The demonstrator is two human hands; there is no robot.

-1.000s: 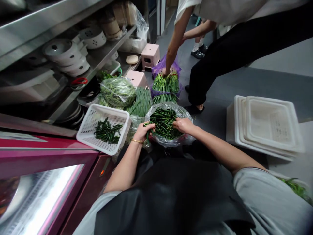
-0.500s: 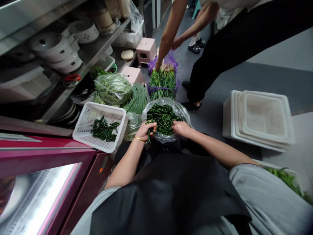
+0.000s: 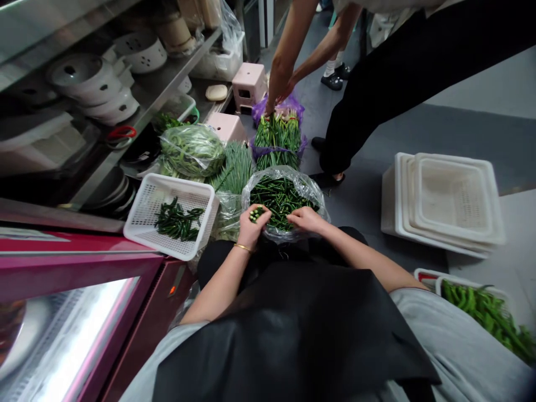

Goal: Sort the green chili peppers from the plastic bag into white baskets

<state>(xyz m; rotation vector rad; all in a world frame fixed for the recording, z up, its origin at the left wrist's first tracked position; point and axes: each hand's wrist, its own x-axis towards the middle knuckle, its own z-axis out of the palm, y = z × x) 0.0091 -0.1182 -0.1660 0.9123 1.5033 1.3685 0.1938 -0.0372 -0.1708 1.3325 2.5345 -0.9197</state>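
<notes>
A clear plastic bag [image 3: 325,207] full of thin dark green chili peppers [image 3: 281,194] stands open in front of my knees. My left hand [image 3: 253,222], with a gold bracelet at the wrist, is closed around several green chili peppers [image 3: 256,213], their pale ends facing up. Over the right front of the bag, my right hand [image 3: 306,219] has its fingertips pinched together; what is between them, if anything, is too small to make out. To the left, a white perforated basket [image 3: 140,216] contains a small heap of green chili peppers [image 3: 179,219].
Behind the bag, a co-worker's hands [image 3: 277,96] reach into garlic chives [image 3: 277,134] in purple netting. A bag of green beans [image 3: 192,149] lies left, near pink stools [image 3: 250,84]. Stacked white baskets [image 3: 450,195] stand right; larger green peppers [image 3: 481,312] fill a basket by my elbow.
My left hand has turned, showing the pepper ends, and moved slightly closer to my right hand. My right hand has shifted a little left. The co-worker's hands have come together over the netting.
</notes>
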